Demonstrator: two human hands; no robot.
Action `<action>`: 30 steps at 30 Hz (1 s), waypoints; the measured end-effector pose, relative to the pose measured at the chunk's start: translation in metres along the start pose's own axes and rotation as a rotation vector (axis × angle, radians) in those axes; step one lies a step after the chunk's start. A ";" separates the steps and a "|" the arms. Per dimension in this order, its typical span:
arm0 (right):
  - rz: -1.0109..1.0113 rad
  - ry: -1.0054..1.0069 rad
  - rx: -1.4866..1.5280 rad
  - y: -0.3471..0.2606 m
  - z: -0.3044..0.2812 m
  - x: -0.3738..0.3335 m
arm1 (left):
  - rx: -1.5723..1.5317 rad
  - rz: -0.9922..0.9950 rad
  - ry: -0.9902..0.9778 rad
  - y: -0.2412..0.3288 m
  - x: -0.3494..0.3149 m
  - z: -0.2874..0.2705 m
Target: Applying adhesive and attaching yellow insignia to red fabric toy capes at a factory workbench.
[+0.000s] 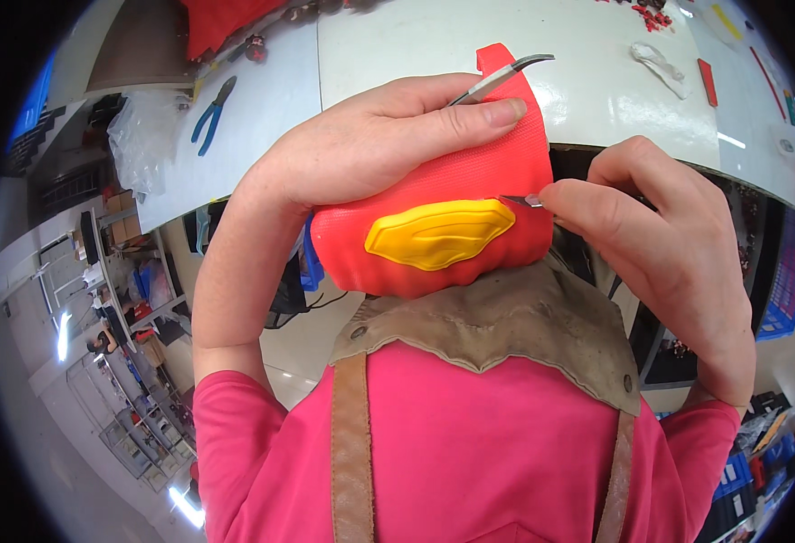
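My left hand [397, 131] is wrapped over a red, textured, curved piece [506, 158] and presses it from above with the thumb. Curved-tip tweezers [499, 81] lie under that same hand, their bent point sticking out past the thumb. On the lower side of the red piece sits a raised yellow oval patch [443, 233] with moulded lines. My right hand [655, 204] pinches a small pointed metal blade [526, 200], whose tip meets the right end of the yellow patch. The rest of that tool is hidden in the fingers.
A white table [397, 36] spans the far side. Blue-handled pliers [212, 122] and a clear plastic bag [144, 145] lie on its left. Farther right are a crumpled white wrapper [658, 68] and a red strip [707, 81]. A blue crate [788, 262] stands at right.
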State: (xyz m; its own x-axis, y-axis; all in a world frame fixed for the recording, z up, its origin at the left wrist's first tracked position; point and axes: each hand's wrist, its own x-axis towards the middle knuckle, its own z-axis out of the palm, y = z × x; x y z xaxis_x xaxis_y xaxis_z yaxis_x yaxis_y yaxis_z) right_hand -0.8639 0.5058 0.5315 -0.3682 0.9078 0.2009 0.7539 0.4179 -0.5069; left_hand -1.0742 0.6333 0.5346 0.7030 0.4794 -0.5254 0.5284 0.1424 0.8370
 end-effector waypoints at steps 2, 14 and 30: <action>-0.001 -0.002 0.002 0.001 0.002 0.000 | -0.019 -0.027 0.003 0.005 -0.002 0.002; 0.045 0.005 0.143 0.005 0.007 -0.001 | -0.048 -0.023 -0.016 0.005 -0.001 -0.002; 0.051 0.030 0.171 0.006 0.015 -0.005 | -0.005 -0.018 -0.037 0.002 0.001 -0.002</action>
State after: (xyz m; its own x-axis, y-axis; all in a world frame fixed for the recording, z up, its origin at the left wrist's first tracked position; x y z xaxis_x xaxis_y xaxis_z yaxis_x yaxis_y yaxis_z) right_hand -0.8656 0.5027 0.5151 -0.3133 0.9295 0.1947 0.6671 0.3614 -0.6514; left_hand -1.0734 0.6354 0.5357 0.7106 0.4448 -0.5451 0.5385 0.1547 0.8283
